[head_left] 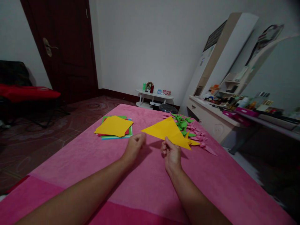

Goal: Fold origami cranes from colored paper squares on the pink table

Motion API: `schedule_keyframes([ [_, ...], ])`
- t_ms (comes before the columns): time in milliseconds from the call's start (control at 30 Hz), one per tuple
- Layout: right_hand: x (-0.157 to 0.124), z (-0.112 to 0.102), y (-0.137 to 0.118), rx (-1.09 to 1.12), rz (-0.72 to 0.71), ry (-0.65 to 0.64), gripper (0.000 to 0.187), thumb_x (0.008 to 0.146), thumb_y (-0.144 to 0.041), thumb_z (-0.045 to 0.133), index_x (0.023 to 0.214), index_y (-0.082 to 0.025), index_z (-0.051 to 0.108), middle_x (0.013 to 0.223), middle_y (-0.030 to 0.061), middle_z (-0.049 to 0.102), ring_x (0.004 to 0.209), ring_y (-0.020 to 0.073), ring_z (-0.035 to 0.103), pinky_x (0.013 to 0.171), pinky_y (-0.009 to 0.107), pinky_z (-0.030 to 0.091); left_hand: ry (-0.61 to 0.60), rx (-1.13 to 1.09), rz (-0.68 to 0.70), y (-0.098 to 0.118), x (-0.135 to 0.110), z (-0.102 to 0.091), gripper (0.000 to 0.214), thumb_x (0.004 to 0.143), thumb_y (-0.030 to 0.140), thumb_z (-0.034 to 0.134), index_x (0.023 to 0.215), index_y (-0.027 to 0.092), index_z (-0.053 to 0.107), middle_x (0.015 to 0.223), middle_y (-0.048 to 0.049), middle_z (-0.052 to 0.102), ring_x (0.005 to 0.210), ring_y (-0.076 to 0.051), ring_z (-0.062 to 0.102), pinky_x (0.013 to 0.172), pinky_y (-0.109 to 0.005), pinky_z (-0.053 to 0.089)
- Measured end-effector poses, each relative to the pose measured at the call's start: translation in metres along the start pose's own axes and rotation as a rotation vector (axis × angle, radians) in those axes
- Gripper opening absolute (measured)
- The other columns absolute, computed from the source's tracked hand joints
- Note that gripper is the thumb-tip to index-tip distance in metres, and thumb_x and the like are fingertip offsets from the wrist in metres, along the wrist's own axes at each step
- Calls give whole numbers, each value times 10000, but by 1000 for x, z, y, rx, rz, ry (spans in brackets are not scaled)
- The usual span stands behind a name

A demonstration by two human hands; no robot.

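A yellow sheet of origami paper (167, 128), folded into a triangle, is held above the pink-covered table. My right hand (172, 153) pinches its lower edge between thumb and fingers. At the triangle's left tip, my left hand (136, 144) is closed, with its fingertips mostly hidden and slightly blurred; it appears to pinch that corner. To the left lies a stack of coloured paper squares (114, 126), yellow on top, with red, green, white and blue edges showing. Folded green paper figures (184, 122), pink ones (199, 136) and a yellow one (193, 142) lie beyond my right hand.
The pink cloth (140, 184) covers the table. A low white stand (154, 95) with small items is by the far wall. On the right is a cluttered dressing table (211, 111) beside a tall air conditioner (225, 50). A red-covered chair (28, 93) and dark door (63, 47) are left.
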State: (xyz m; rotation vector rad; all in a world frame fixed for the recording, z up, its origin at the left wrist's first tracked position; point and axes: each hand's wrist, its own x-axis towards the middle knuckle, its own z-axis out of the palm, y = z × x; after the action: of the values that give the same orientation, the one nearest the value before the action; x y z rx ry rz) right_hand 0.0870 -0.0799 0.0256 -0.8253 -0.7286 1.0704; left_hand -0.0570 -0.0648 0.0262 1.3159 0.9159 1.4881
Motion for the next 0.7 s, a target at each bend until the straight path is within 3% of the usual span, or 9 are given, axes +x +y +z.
schedule_keyframes([
  [100, -15, 11, 9, -37, 31, -84, 311, 676, -341, 672, 487, -165, 500, 405, -58, 420, 345, 55, 327, 362, 218, 200, -337, -19, -52, 8, -16, 21, 446, 765, 536, 535, 529, 158, 531, 506, -21, 529, 501, -132, 483, 507, -237, 377],
  [233, -26, 16, 18, -76, 79, -211, 345, 731, -368, 627, 492, -160, 489, 386, -63, 394, 324, 41, 283, 358, 213, 140, -114, 40, -100, 12, -23, 25, 430, 772, 524, 528, 500, 191, 543, 495, -34, 565, 581, -172, 539, 632, -273, 433],
  [300, -21, 13, 17, -79, 47, -207, 321, 740, -376, 618, 529, -156, 516, 395, -60, 414, 321, 40, 294, 352, 207, 144, -13, 58, -119, 10, -21, 19, 388, 738, 507, 580, 501, 202, 546, 492, -28, 561, 610, -182, 547, 634, -277, 425],
  [400, -4, -1, 6, -31, -20, -59, 291, 710, -370, 647, 556, -164, 511, 404, -64, 435, 314, 39, 307, 337, 200, 160, 116, 28, -123, 6, -15, 10, 352, 702, 497, 623, 525, 206, 534, 469, -4, 509, 597, -176, 532, 577, -268, 388],
  [533, 14, -21, -6, 72, -93, 172, 338, 681, -402, 663, 553, -184, 439, 400, -90, 380, 309, 33, 280, 329, 186, 181, 186, -40, -127, 3, -6, 4, 431, 733, 544, 564, 496, 201, 456, 427, 30, 395, 484, -125, 429, 496, -245, 311],
  [600, 11, -21, -4, 37, -45, 93, 352, 702, -444, 641, 570, -185, 442, 420, -85, 387, 320, 34, 291, 333, 180, 195, 196, -81, -119, 2, -5, 4, 477, 750, 563, 534, 476, 199, 393, 420, 49, 335, 430, -94, 336, 459, -236, 263],
  [700, -5, -6, 7, -149, 90, -275, 332, 752, -490, 597, 671, -175, 529, 480, -51, 477, 342, 48, 343, 330, 183, 196, 153, -83, -104, 2, -8, 7, 465, 755, 534, 552, 488, 192, 384, 445, 54, 348, 435, -81, 308, 458, -231, 262],
])
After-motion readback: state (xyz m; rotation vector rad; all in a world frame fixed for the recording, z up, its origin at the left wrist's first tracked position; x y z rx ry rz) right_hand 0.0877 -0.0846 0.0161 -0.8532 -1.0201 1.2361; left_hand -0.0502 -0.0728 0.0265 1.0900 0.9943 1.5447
